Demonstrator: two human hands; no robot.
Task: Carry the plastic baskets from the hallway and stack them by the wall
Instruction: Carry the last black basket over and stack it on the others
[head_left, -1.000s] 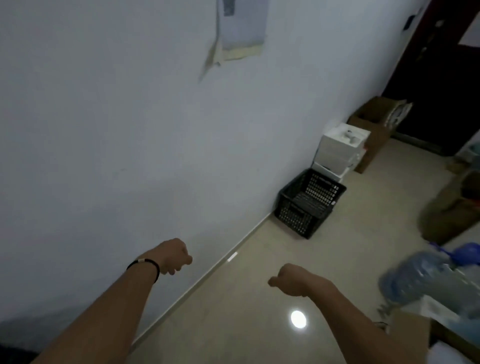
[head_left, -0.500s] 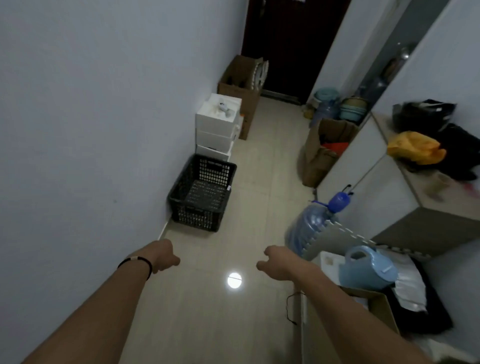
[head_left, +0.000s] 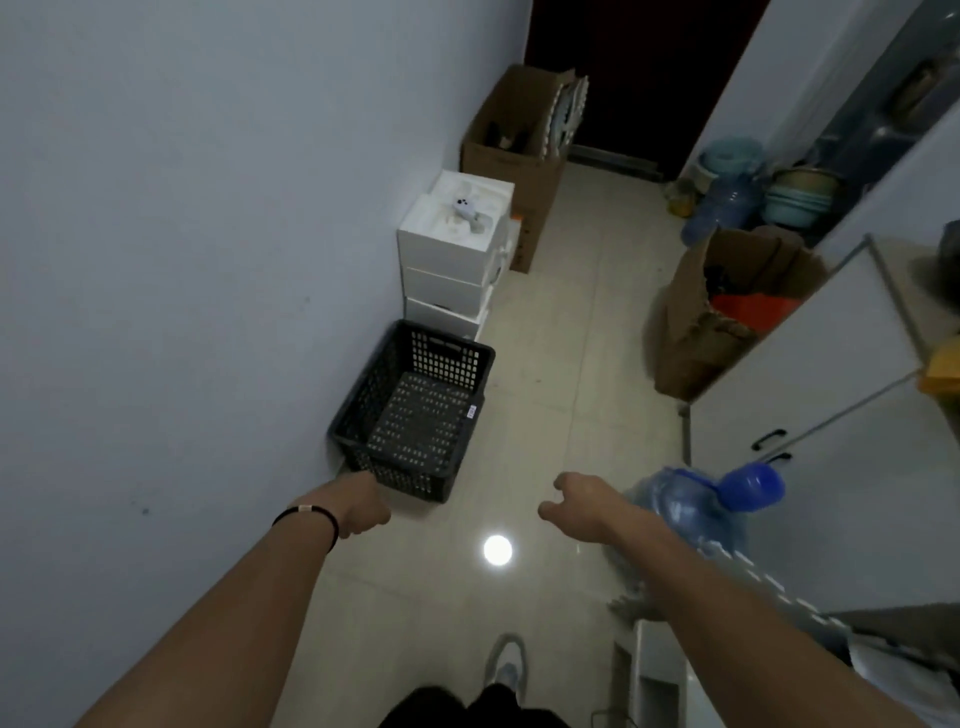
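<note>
Head view: 1 black basket (head_left: 415, 410) by wall (head_left: 208, 260), 3 stacked white boxes (head_left: 452, 260) behind; left hand (head_left: 358, 506) fingers clenched, right hand (head_left: 576, 501) fingers loosely curled, both empty.

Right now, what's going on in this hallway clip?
A person is in a narrow hallway with both arms stretched forward and nothing in either hand. The left hand is loosely closed, the right hand half open. A black basket sits empty on the floor against the wall, just ahead of the left hand, in front of stacked white boxes.

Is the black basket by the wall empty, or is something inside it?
Empty. The black basket stands upright, and its perforated bottom shows bare through the open top.
</note>
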